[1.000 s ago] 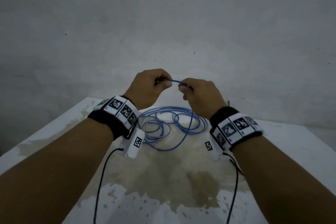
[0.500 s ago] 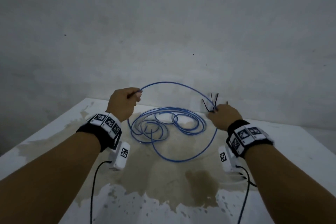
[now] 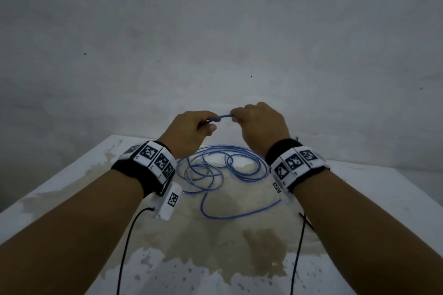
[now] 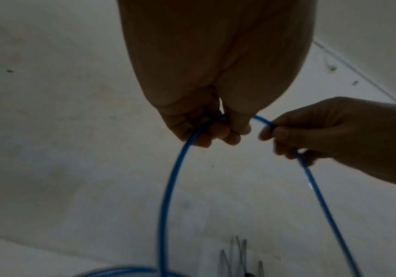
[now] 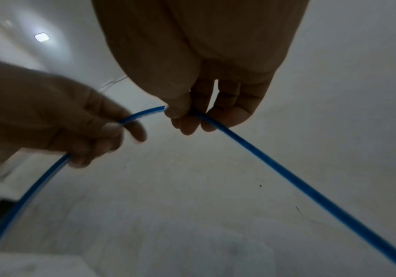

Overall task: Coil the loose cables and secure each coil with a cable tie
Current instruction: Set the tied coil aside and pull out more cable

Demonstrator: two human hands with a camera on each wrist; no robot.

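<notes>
A thin blue cable lies in loose loops on the white table, under my raised hands. My left hand grips the cable in curled fingers, and a loop hangs down from it. My right hand pinches the same cable between thumb and fingers, a short way from the left hand. A short blue span bridges the two hands. From my right hand the cable runs down towards the table. Several black cable ties lie on the table beyond the loops.
The table top is stained tan in the middle. A bare grey wall stands right behind the table's far edge. Black wires hang from both wrist cameras over the near part of the table.
Half a second ago my hands were wide apart with the cable arching between them. They have come together again, high above the loops, as they were a second ago.
</notes>
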